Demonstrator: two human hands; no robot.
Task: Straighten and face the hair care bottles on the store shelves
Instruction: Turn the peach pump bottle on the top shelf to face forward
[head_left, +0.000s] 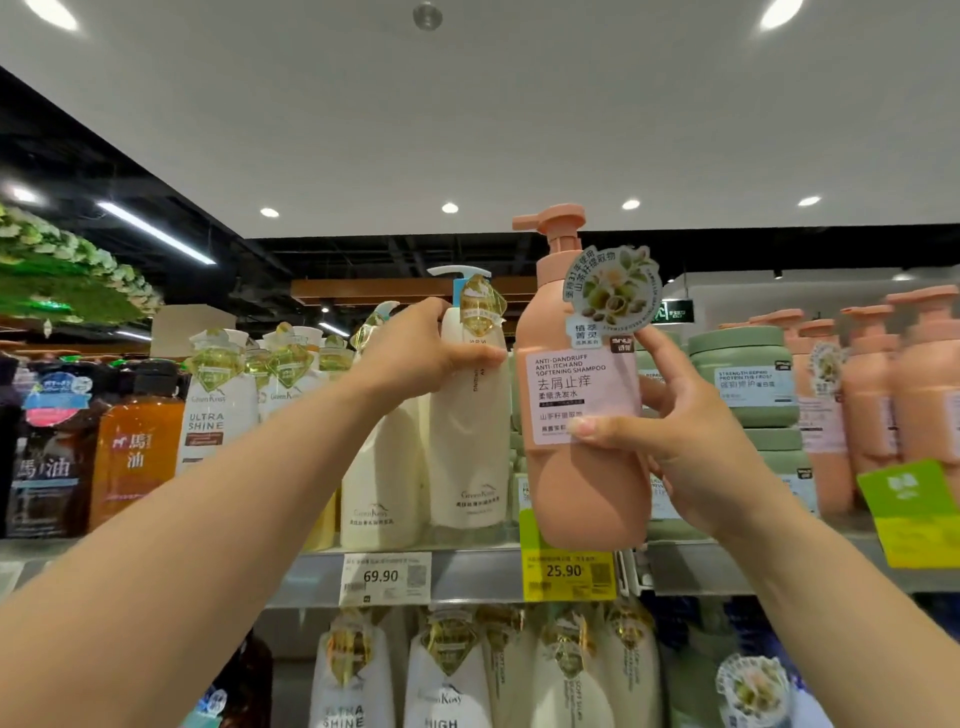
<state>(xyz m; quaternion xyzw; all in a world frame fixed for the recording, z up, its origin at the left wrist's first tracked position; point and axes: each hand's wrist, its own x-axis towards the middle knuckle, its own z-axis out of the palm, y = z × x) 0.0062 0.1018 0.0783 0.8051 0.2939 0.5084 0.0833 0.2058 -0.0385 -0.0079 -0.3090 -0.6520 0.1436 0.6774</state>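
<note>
My right hand grips a pink pump bottle of anti-dandruff shampoo, lifted in front of the top shelf with its label toward me. My left hand grips the neck of a cream pump bottle that stands on the shelf, its label turned sideways to the right. Another cream bottle stands just left of it, partly behind my left wrist.
The top shelf edge carries price tags 69.90 and 25.90. Cream and amber bottles fill the left. Green jars and more pink pump bottles stand on the right. A lower shelf holds more cream bottles.
</note>
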